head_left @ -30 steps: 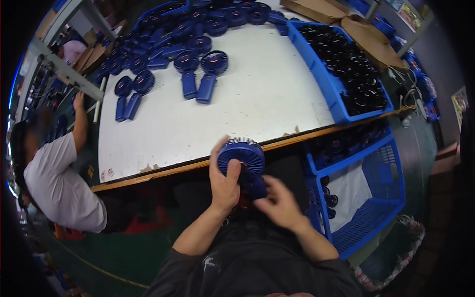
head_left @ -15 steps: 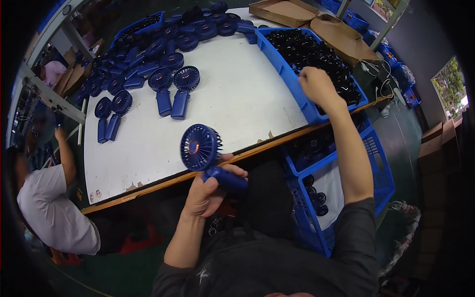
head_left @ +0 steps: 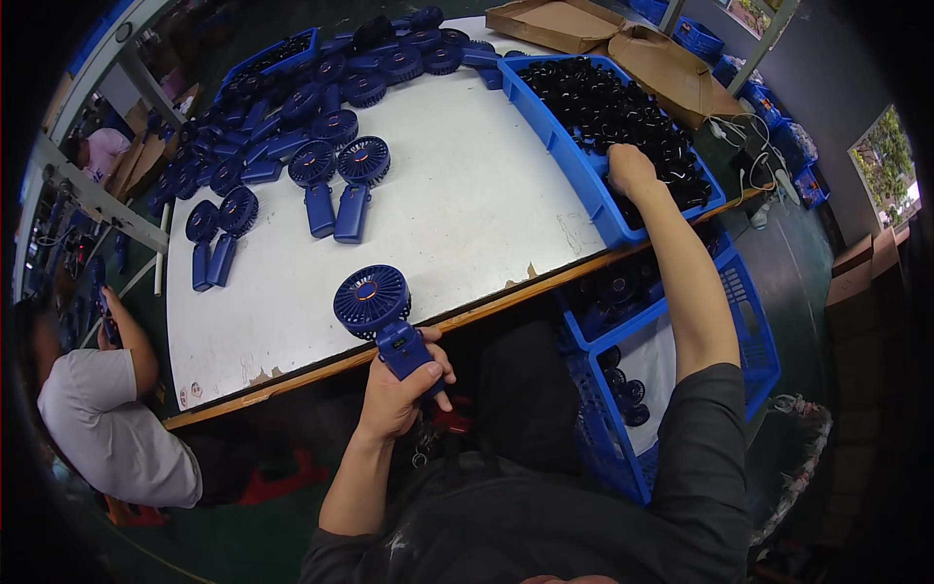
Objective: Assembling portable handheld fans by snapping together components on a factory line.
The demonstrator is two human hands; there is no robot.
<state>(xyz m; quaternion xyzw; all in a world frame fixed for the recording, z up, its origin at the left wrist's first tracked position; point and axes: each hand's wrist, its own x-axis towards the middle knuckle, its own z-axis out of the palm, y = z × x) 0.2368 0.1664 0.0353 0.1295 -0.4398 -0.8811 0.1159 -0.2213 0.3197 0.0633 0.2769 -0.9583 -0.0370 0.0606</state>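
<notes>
Gripping a blue fan (head_left: 377,307) by its handle at the tabletop's (head_left: 457,185) near edge, left hand (head_left: 391,397) should hold steady while right hand (head_left: 632,170), can't tell if grasping, reaches into the bin (head_left: 550,136) of black pieces (head_left: 603,102) on the tabletop's right.

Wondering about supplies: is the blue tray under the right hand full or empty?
Mostly full: black parts heap across most of the blue tray.

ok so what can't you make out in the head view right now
All in the head view:
- Right hand: its back hides the fingertips, so any grip is unclear.
- Held fan: the left hand covers part of the handle.
- Black parts: too small and jumbled to tell their shape.
</notes>
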